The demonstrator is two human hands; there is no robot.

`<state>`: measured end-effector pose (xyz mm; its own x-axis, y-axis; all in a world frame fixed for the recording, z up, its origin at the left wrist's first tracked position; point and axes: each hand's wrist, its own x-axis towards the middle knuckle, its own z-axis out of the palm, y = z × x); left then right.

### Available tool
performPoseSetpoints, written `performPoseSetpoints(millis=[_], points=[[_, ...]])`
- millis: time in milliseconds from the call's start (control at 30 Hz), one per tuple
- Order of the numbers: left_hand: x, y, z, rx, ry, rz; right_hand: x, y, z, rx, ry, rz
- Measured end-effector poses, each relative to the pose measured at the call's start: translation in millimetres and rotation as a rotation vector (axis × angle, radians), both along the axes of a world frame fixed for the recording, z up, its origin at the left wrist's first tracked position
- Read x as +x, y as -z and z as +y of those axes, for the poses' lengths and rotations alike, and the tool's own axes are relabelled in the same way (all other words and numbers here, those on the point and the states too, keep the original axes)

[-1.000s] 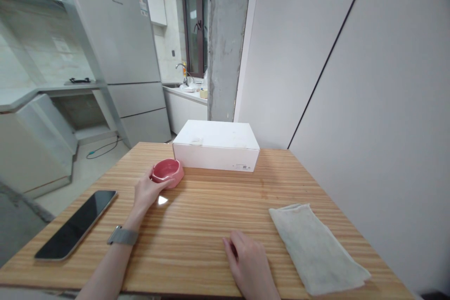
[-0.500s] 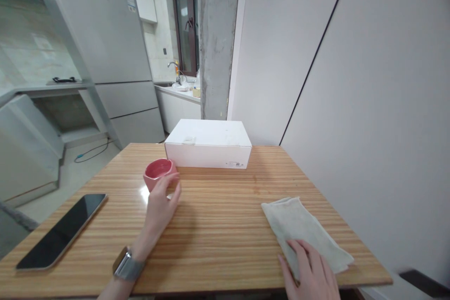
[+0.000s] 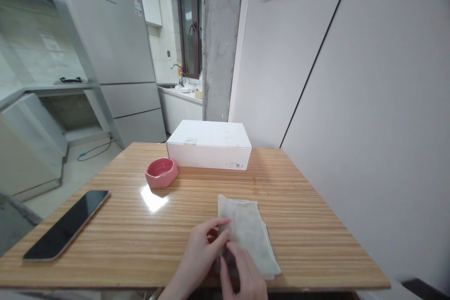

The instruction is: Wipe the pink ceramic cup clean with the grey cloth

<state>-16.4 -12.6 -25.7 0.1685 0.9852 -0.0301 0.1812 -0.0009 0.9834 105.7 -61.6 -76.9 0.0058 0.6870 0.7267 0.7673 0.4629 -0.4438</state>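
A folded pale grey-green cloth (image 3: 248,229) lies near the front middle of the table, and both hands are at its left edge. My left hand (image 3: 202,251) has its thumb and fingers curled in a pinch at that edge. Close beside it, my right hand (image 3: 244,274) grips the near left part of the cloth, its fingertips almost touching the left ones. Part of the cloth under the fingers is hidden. Farther back on the left stands a pink faceted bowl (image 3: 161,179), apart from both hands.
The wood-grain table (image 3: 309,225) carries a white box (image 3: 209,154) at its back edge, just right of the bowl. A black phone (image 3: 66,225) lies at the left. A pale wall (image 3: 369,103) runs along the right side; a fridge (image 3: 116,47) stands beyond the table.
My left hand has left the bowl and come to the cloth. The cloth has shifted left to the middle front and turned, with my right hand moving along with it.
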Motion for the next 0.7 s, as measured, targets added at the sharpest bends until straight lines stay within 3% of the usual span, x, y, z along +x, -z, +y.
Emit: performPoseSetpoints(millis=[100,267,500,600,700], points=[[-33,-0.2,1,-0.01,-0.129,0.052,-17,-0.6,-4,0.05,-0.057,0.064],[-107,-4.0,-3,-0.06,-0.252,0.188,-2,-5.0,-2,0.131,-0.041,0.103],[-211,23.4,-6,-0.031,-0.477,0.586,33,6.7,9,0.089,-0.054,0.035],[-221,24.7,-9,0.06,-0.533,0.894,46,2.7,12,0.11,-0.047,-0.056],[-196,15.9,-13,0.3,-0.673,1.2,53,-10.3,15,0.079,-0.003,-0.103]])
